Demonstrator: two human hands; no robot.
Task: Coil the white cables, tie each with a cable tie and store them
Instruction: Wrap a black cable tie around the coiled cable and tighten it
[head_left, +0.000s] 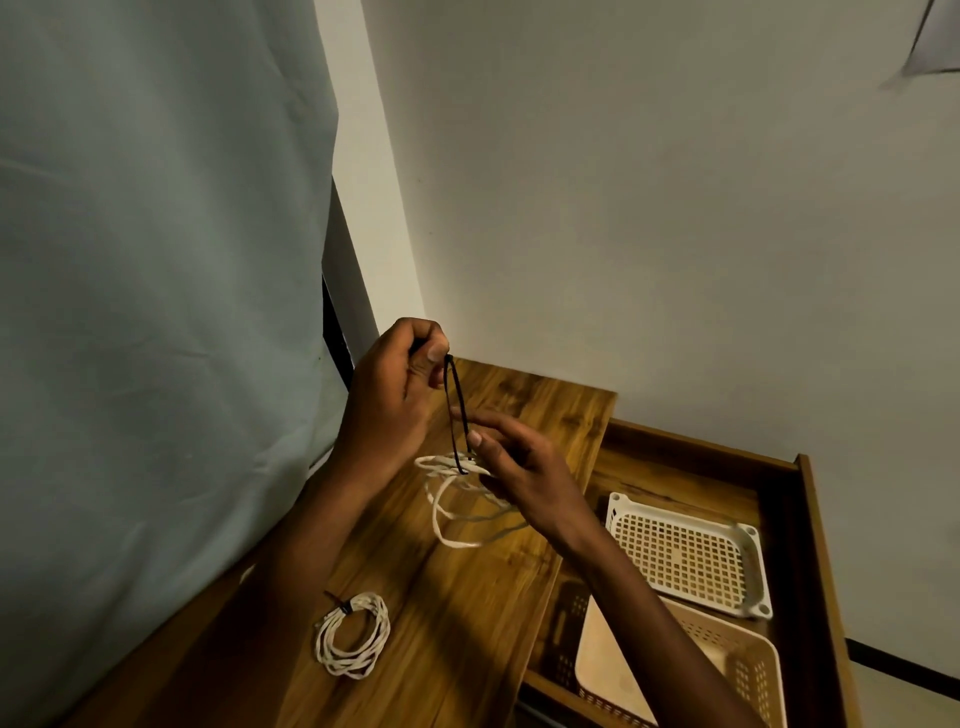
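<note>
Both hands are raised above the desk. Left hand pinches the upper end of a black cable tie between thumb and curled fingers. Right hand pinches the tie's lower end, other fingers loosely extended. Tie's long axis runs near vertical, slightly tilted, looped around a loose white cable coil hanging just above the desk. Second coil, already tied, lies flat on the desk nearer the camera. Open drawer at right holds a white tray and a basket.
</note>
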